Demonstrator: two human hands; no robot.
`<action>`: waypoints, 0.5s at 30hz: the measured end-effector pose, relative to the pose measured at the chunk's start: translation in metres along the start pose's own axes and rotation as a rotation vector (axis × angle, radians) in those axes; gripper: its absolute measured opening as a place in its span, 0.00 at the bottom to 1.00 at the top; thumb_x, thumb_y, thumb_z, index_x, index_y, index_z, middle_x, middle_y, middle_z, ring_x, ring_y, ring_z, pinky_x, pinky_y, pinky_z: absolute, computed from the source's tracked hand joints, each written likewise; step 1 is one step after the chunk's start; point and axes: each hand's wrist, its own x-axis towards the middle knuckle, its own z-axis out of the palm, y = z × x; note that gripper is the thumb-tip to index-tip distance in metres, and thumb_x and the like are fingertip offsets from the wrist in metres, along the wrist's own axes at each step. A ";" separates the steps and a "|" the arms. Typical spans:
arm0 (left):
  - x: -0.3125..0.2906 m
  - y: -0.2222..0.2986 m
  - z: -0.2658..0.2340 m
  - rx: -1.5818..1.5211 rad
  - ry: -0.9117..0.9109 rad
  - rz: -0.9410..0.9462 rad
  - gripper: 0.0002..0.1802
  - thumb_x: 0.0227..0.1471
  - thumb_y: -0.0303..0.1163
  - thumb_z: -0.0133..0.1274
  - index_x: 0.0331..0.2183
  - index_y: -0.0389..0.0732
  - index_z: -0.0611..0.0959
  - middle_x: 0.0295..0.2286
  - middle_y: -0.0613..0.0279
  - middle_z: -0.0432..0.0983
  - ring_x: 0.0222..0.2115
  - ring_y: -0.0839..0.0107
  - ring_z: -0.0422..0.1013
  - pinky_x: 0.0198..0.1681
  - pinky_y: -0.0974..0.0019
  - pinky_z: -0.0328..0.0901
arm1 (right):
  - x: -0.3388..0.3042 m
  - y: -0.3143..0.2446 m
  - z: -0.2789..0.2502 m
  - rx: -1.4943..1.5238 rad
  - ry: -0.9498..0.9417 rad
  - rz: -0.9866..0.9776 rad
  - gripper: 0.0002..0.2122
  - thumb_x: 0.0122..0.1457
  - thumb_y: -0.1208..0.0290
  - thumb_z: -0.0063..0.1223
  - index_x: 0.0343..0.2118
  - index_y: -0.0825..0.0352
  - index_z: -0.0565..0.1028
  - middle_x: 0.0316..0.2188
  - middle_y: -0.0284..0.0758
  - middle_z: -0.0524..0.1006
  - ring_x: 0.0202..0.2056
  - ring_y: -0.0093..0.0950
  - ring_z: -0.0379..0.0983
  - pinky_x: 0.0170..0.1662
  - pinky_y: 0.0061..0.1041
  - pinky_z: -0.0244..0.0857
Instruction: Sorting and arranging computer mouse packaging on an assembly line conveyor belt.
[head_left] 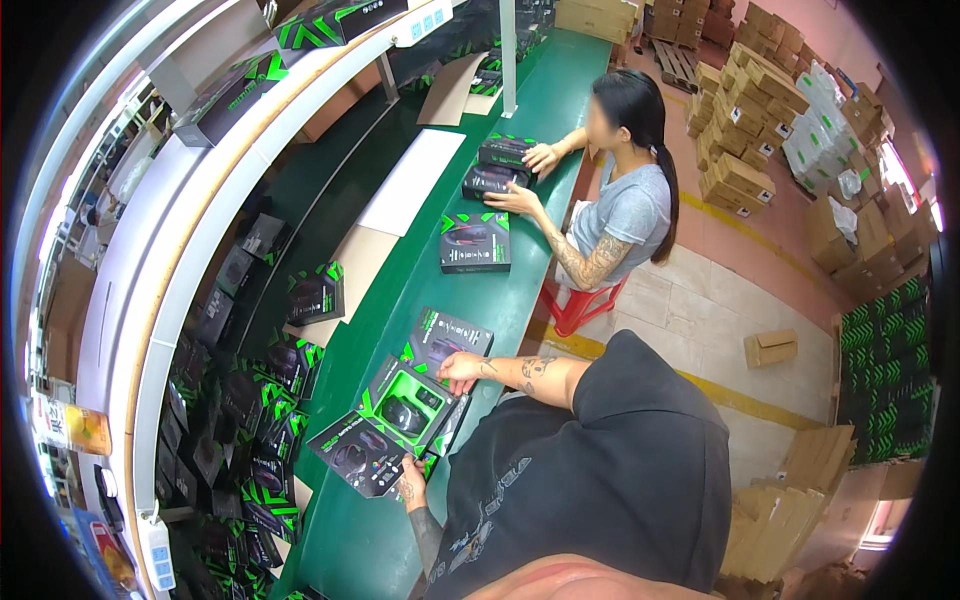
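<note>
A black and green mouse box (440,437) lies on the green workbench in front of me, its printed front flap (355,455) folded out to the left. Inside, a dark computer mouse (403,416) rests in a bright green-edged tray, with a small dark piece beside it. My left hand (411,483) grips the near edge of this box by the flap. At its far right corner is my right hand (460,371), fingers curled together; what they pinch, if anything, is hidden. Just beyond stands another mouse box (452,335), closed, partly behind my right hand.
A co-worker (630,170) sits across to the right, hands on two boxes (495,181). Another closed box (476,243) lies between us. Many boxes (265,470) fill the lower conveyor at left, below a curved shelf (150,370). Cartons (745,110) are stacked behind.
</note>
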 end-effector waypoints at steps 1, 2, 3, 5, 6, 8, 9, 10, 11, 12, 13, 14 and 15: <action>-0.002 -0.004 0.000 -0.044 -0.001 0.013 0.31 0.51 0.54 0.38 0.17 0.38 0.77 0.15 0.60 0.71 0.21 0.68 0.68 0.30 0.65 0.60 | -0.002 0.002 0.003 0.004 0.007 0.001 0.14 0.59 0.58 0.41 0.40 0.61 0.72 0.25 0.37 0.77 0.25 0.25 0.76 0.24 0.22 0.70; -0.002 -0.008 0.000 -0.087 -0.003 0.025 0.30 0.51 0.55 0.38 0.17 0.38 0.77 0.15 0.60 0.71 0.21 0.68 0.68 0.30 0.65 0.60 | -0.003 0.002 0.005 -0.005 -0.004 -0.001 0.14 0.59 0.58 0.41 0.40 0.62 0.72 0.26 0.37 0.77 0.24 0.25 0.76 0.24 0.22 0.70; 0.000 -0.010 0.000 -0.087 -0.002 0.023 0.30 0.51 0.55 0.38 0.17 0.38 0.77 0.15 0.60 0.71 0.21 0.68 0.68 0.30 0.65 0.60 | -0.003 0.002 0.006 -0.005 -0.006 0.000 0.14 0.59 0.58 0.41 0.40 0.62 0.72 0.26 0.37 0.77 0.24 0.25 0.76 0.24 0.22 0.70; -0.001 -0.002 -0.001 -0.082 -0.002 0.043 0.30 0.51 0.55 0.38 0.17 0.38 0.77 0.15 0.61 0.71 0.20 0.68 0.68 0.30 0.65 0.60 | -0.002 0.001 0.003 0.017 0.012 0.012 0.14 0.59 0.58 0.42 0.39 0.62 0.73 0.26 0.37 0.77 0.24 0.25 0.76 0.24 0.22 0.70; -0.002 0.002 -0.001 -0.033 -0.011 0.001 0.30 0.51 0.54 0.38 0.17 0.38 0.77 0.15 0.60 0.71 0.20 0.68 0.68 0.30 0.65 0.60 | 0.000 0.001 -0.001 0.033 0.010 0.010 0.14 0.59 0.58 0.42 0.39 0.62 0.73 0.26 0.37 0.77 0.24 0.25 0.76 0.23 0.21 0.70; 0.000 0.006 0.001 0.010 0.000 0.020 0.31 0.51 0.55 0.37 0.16 0.38 0.77 0.14 0.60 0.71 0.20 0.68 0.68 0.29 0.65 0.60 | 0.001 0.000 -0.005 0.012 0.003 0.005 0.14 0.59 0.59 0.41 0.40 0.61 0.72 0.26 0.37 0.77 0.24 0.25 0.76 0.24 0.22 0.70; -0.002 0.006 0.001 0.024 -0.001 0.014 0.31 0.51 0.55 0.37 0.17 0.38 0.77 0.14 0.60 0.71 0.20 0.68 0.68 0.29 0.65 0.60 | 0.001 0.001 -0.005 0.006 0.001 0.008 0.14 0.59 0.59 0.41 0.40 0.61 0.72 0.27 0.37 0.77 0.24 0.25 0.76 0.24 0.22 0.70; -0.001 -0.001 0.000 0.025 0.000 0.011 0.31 0.51 0.55 0.37 0.17 0.38 0.77 0.14 0.60 0.71 0.20 0.68 0.68 0.29 0.65 0.60 | -0.001 0.000 -0.001 0.006 -0.002 0.010 0.14 0.59 0.59 0.41 0.40 0.61 0.72 0.27 0.37 0.77 0.24 0.25 0.76 0.24 0.22 0.70; -0.001 -0.009 0.000 0.000 0.005 0.026 0.31 0.51 0.55 0.36 0.16 0.38 0.77 0.14 0.61 0.71 0.20 0.68 0.67 0.28 0.65 0.60 | -0.005 0.000 0.006 0.002 -0.002 0.013 0.14 0.59 0.59 0.41 0.41 0.61 0.72 0.27 0.37 0.77 0.24 0.25 0.76 0.24 0.22 0.70; 0.000 -0.017 -0.001 -0.025 0.009 0.041 0.31 0.51 0.55 0.36 0.16 0.38 0.77 0.14 0.61 0.71 0.19 0.68 0.67 0.27 0.65 0.60 | -0.008 -0.001 0.010 -0.002 -0.003 0.016 0.14 0.60 0.59 0.40 0.41 0.61 0.72 0.26 0.37 0.77 0.24 0.25 0.76 0.24 0.21 0.70; -0.003 -0.012 -0.002 -0.022 0.006 0.039 0.31 0.51 0.55 0.36 0.16 0.38 0.77 0.14 0.61 0.71 0.19 0.68 0.67 0.27 0.65 0.60 | -0.008 0.001 0.010 0.001 -0.002 0.019 0.14 0.60 0.59 0.40 0.41 0.61 0.72 0.26 0.37 0.77 0.24 0.25 0.76 0.24 0.21 0.70; -0.004 -0.008 -0.003 -0.009 -0.008 0.013 0.31 0.51 0.55 0.38 0.17 0.37 0.77 0.14 0.61 0.71 0.20 0.68 0.68 0.28 0.64 0.60 | -0.007 0.001 0.008 0.005 -0.003 0.016 0.14 0.60 0.59 0.40 0.41 0.61 0.72 0.26 0.37 0.77 0.24 0.25 0.76 0.24 0.21 0.70; -0.005 -0.003 -0.004 0.004 -0.022 -0.014 0.30 0.51 0.54 0.39 0.18 0.37 0.77 0.15 0.61 0.72 0.21 0.69 0.68 0.30 0.64 0.61 | -0.006 0.002 0.006 0.008 -0.005 0.012 0.14 0.60 0.59 0.40 0.41 0.61 0.72 0.26 0.37 0.77 0.24 0.25 0.76 0.24 0.21 0.70</action>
